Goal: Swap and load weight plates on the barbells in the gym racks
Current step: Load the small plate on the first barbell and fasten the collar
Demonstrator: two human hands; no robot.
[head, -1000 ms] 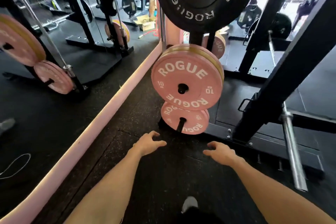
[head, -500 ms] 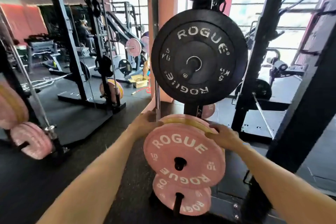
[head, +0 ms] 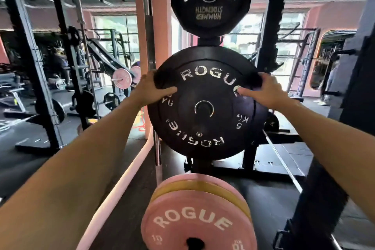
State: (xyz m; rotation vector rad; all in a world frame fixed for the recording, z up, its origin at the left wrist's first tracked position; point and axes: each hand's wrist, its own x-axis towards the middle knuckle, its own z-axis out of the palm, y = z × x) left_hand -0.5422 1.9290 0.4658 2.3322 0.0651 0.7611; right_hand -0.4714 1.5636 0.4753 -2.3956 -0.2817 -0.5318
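A black 5 kg Rogue plate [head: 205, 126] hangs on a storage peg of the rack, straight ahead. My left hand [head: 151, 90] grips its upper left rim, thumb on the face. On the upper right rim my right hand [head: 263, 92] holds it the same way. Below it sits a pink 10 kg Rogue plate [head: 194, 223] with a yellow plate [head: 200, 186] and another pink one stacked behind. Above hangs a black Hammer Strength plate [head: 211, 0].
A black rack upright [head: 272, 32] stands behind the plates and a thick dark post [head: 332, 168] is at the right. A pink padded edge [head: 121, 178] runs along the floor at the left. Other racks and a loaded barbell [head: 121, 78] stand beyond at the left.
Both hands rose from the pink 10 kg plate's top rim to the black 5 kg plate and closed on its upper rim. My view tilted upward.
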